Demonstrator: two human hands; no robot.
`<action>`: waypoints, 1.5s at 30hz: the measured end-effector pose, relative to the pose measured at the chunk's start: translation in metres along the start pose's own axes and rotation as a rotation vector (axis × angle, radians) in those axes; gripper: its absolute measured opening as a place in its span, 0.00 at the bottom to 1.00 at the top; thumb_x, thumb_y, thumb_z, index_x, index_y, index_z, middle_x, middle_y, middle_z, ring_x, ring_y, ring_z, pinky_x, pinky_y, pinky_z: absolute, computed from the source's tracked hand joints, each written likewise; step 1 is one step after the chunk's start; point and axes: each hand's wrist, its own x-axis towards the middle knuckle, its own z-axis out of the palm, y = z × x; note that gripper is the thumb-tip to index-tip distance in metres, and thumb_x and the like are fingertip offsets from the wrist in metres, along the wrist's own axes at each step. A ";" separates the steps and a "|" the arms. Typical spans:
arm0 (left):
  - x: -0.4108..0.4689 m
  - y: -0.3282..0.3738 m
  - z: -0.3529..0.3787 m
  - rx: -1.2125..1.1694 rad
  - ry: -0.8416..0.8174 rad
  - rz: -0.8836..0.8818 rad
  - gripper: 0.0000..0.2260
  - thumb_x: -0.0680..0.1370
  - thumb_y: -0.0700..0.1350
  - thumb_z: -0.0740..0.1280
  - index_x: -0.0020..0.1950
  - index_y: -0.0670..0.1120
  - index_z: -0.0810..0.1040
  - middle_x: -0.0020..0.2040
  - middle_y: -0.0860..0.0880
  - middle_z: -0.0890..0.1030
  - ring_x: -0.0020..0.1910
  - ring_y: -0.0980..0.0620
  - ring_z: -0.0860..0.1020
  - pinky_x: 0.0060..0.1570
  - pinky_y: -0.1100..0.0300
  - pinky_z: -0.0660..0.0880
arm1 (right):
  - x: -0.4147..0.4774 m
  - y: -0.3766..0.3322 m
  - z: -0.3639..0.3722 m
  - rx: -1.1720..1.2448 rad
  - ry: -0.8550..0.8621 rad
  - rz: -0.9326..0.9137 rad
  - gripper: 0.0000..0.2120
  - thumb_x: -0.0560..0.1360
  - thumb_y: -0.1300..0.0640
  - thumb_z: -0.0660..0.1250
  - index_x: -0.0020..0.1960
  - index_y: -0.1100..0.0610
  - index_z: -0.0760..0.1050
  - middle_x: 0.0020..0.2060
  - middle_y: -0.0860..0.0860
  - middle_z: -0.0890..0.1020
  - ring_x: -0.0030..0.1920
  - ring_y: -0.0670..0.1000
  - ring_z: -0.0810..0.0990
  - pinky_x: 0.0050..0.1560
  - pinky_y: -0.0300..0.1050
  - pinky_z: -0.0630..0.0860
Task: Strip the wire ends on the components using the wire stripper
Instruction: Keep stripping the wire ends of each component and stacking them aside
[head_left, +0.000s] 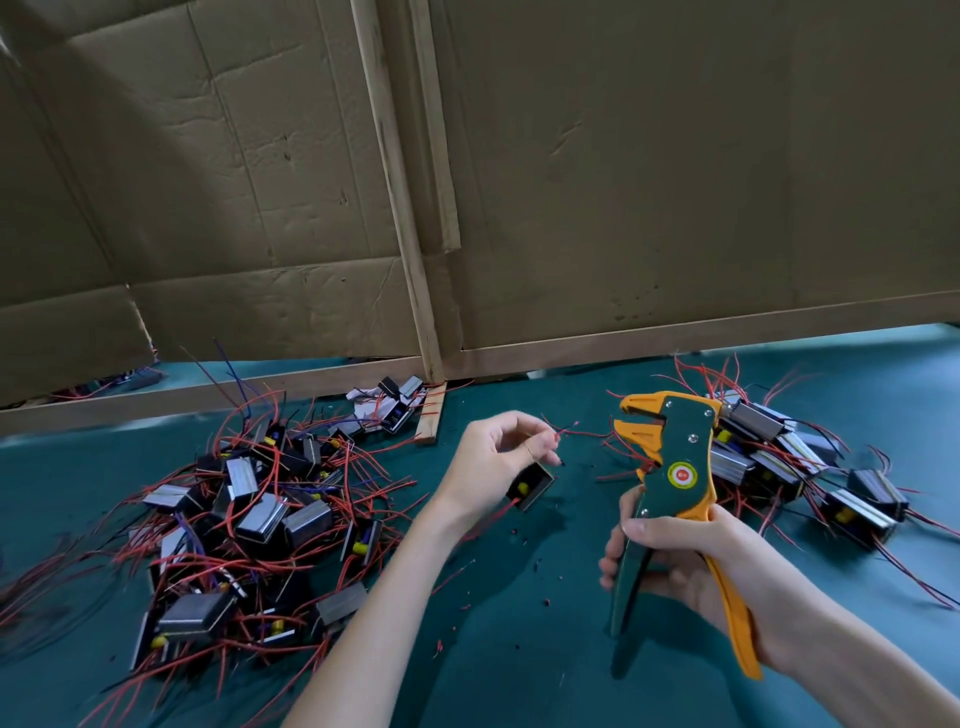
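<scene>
My left hand (498, 457) holds a small black component (534, 485) above the teal table, its fingertips pinching the component's thin red wire (563, 431), which points right toward the stripper jaws. My right hand (670, 558) grips the handles of the green and orange wire stripper (675, 467), held upright with its orange jaws at the top left. A short gap separates the wire tip from the jaws.
A large heap of components with red wires (244, 525) lies at the left, a smaller heap (795, 457) at the right. Cardboard panels on a wooden frame (431, 322) stand behind. Small bits of stripped insulation (540, 566) dot the teal table.
</scene>
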 end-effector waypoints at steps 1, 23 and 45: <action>0.000 0.008 -0.005 -0.055 -0.017 0.018 0.05 0.78 0.38 0.67 0.43 0.46 0.81 0.39 0.48 0.84 0.38 0.56 0.81 0.47 0.62 0.77 | 0.000 0.000 0.001 -0.008 -0.004 0.004 0.13 0.56 0.60 0.79 0.38 0.61 0.81 0.36 0.65 0.80 0.38 0.65 0.82 0.42 0.57 0.81; -0.017 0.066 -0.017 0.012 -0.288 -0.016 0.05 0.76 0.42 0.69 0.41 0.46 0.83 0.34 0.49 0.79 0.34 0.53 0.77 0.46 0.52 0.73 | -0.020 -0.011 0.015 -0.132 -0.179 -0.036 0.13 0.59 0.61 0.79 0.41 0.61 0.79 0.36 0.66 0.78 0.37 0.64 0.80 0.42 0.55 0.80; -0.013 0.057 -0.040 0.184 -0.282 -0.063 0.05 0.77 0.43 0.69 0.44 0.44 0.83 0.37 0.47 0.81 0.39 0.54 0.77 0.45 0.63 0.73 | -0.009 0.009 0.020 0.086 -0.153 0.012 0.22 0.53 0.58 0.85 0.42 0.62 0.81 0.36 0.66 0.79 0.38 0.65 0.81 0.44 0.60 0.80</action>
